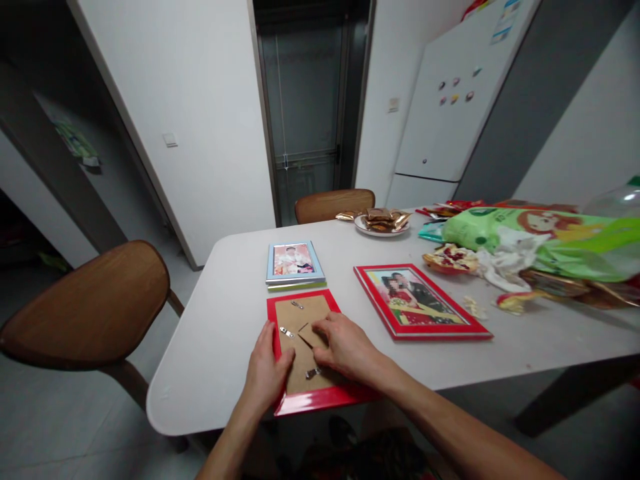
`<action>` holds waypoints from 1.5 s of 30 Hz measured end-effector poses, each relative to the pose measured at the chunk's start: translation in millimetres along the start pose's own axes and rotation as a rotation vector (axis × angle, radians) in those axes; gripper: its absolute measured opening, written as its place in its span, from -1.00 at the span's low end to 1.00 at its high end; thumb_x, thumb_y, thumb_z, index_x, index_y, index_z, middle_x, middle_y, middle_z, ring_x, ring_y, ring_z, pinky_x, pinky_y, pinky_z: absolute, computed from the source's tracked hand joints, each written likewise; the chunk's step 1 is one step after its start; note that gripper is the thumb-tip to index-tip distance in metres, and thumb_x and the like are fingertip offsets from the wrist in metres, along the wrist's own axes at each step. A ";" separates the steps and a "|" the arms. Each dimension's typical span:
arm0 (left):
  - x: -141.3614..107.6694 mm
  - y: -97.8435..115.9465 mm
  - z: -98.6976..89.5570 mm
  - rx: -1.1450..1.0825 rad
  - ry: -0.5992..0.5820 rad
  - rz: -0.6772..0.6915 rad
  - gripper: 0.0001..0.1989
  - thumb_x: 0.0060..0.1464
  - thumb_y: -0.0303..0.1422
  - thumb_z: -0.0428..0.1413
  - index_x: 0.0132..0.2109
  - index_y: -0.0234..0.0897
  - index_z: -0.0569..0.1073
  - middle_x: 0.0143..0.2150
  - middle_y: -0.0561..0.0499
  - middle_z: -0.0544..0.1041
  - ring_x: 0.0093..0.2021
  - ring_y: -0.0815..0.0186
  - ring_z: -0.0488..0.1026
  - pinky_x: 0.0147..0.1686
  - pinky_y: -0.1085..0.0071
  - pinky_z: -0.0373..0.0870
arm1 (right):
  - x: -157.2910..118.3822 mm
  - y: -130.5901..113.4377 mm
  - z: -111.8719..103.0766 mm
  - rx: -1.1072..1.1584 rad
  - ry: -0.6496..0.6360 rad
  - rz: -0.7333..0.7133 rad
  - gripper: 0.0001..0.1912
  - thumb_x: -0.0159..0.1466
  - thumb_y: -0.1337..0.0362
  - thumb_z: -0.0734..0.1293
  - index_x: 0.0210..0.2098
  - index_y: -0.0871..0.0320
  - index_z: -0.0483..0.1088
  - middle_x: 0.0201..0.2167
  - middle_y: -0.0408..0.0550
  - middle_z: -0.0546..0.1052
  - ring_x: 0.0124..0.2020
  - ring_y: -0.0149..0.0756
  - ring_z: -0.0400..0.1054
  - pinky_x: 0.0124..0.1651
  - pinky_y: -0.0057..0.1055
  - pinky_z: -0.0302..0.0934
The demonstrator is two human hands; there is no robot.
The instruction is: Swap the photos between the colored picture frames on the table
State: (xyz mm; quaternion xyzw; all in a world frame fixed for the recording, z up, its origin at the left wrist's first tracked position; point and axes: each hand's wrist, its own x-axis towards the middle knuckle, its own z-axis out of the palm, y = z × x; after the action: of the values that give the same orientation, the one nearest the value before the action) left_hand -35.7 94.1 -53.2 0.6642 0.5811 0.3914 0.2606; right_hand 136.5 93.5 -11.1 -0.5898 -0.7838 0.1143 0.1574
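A red picture frame [327, 402] lies face down at the table's near edge, its brown backing board [295, 357] facing up. Several small metal clips sit on the board, one of them a silver clip [287, 331] near the left side. My left hand [265, 367] grips the frame's left side, thumb over its inner edge. On the board's right half, my right hand [345, 343] has its fingers bent and drawn together. A thin dark line runs from the board's middle to these fingertips; whether it is a slot or a held piece is unclear.
Another red frame with a photo [417, 300] lies to the right. Beyond my left hand is a light blue frame [295, 262] stacked on something yellow-green. Further back are a plate of wrapped snacks [383, 223], an opened pomegranate [450, 259] and a green bag [540, 237]. A chair [90, 307] stands left.
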 end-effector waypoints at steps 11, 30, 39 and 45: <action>7.2 0.2 -54.5 -0.761 0.023 -0.409 -0.76 -0.20 -0.22 0.09 -0.41 -0.26 0.27 -0.55 0.13 0.46 -0.54 0.31 0.43 -0.56 0.45 0.30 | 1.1 -19.4 -19.0 0.225 0.157 -0.106 -0.62 0.10 0.15 0.23 -0.10 0.14 0.31 -0.20 -0.01 0.38 -0.17 -0.29 0.23 -0.15 -0.39 0.09; 16.4 -71.7 -113.6 0.054 0.132 -0.342 -0.55 -0.14 -0.22 0.06 -0.07 -0.32 0.28 -0.52 0.08 0.44 -0.47 0.24 0.42 -0.51 0.43 0.26 | 4.8 47.2 10.3 -0.061 0.122 0.245 -0.50 0.03 0.36 0.16 0.00 0.29 0.16 -0.25 0.09 0.44 -0.28 -0.22 0.32 -0.32 -0.43 0.05; 14.2 -45.0 -86.9 0.591 0.122 -0.039 -0.56 -0.04 -0.30 -0.03 0.01 -0.39 0.24 -0.01 -0.20 0.34 -0.03 0.14 0.28 -0.06 0.26 0.20 | 2.4 47.9 5.1 0.004 0.116 0.328 -0.41 0.03 0.34 0.17 0.08 0.28 0.07 -0.32 0.07 0.46 -0.32 -0.23 0.33 -0.34 -0.43 0.06; -4.7 -5.5 -47.5 0.416 0.028 0.101 -0.60 -0.07 -0.37 0.01 -0.02 -0.35 0.29 0.05 -0.17 0.31 0.06 0.15 0.20 0.05 0.19 0.11 | 1.1 49.0 -0.1 0.483 0.096 0.393 -0.39 0.01 0.38 0.16 0.08 0.24 0.06 -0.32 0.00 0.48 -0.41 -0.32 0.35 -0.36 -0.47 0.15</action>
State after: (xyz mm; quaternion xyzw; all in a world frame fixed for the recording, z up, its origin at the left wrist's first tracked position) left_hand -78.0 85.4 -32.1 0.7264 0.6190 0.2848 0.0901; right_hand 179.8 108.2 -28.7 -0.6804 -0.5965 0.2973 0.3047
